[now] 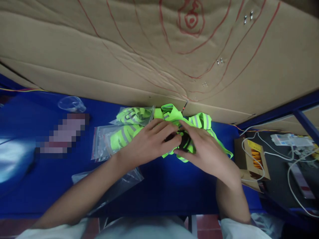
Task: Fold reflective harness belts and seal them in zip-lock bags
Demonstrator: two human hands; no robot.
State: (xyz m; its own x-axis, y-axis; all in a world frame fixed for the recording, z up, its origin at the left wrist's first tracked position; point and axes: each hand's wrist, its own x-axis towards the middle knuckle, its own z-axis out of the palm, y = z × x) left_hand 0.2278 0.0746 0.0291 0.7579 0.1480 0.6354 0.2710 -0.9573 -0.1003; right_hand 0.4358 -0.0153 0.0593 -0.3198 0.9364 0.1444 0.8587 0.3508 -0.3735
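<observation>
Bright yellow-green straps with grey reflective stripes (171,113) lie heaped on the blue table, against the cardboard. My left hand (156,137) is closed over the heap, its fingers bent around a black and green part of the straps. Facing it, my right hand (199,142) has thumb and fingers curved about the same black part (184,141). Two clear zip bags with similar straps, one upper (134,115) and one lower (123,136), lie left of my left hand. Its fingertips partly hide what it grips.
Under my left forearm lies a clear plastic bag (127,181). A clear cup (72,104) lies at the left beside a pixelated item (66,132). An open cardboard box (251,159) and white cables (276,154) are at the right. Tall cardboard (124,56) stands behind.
</observation>
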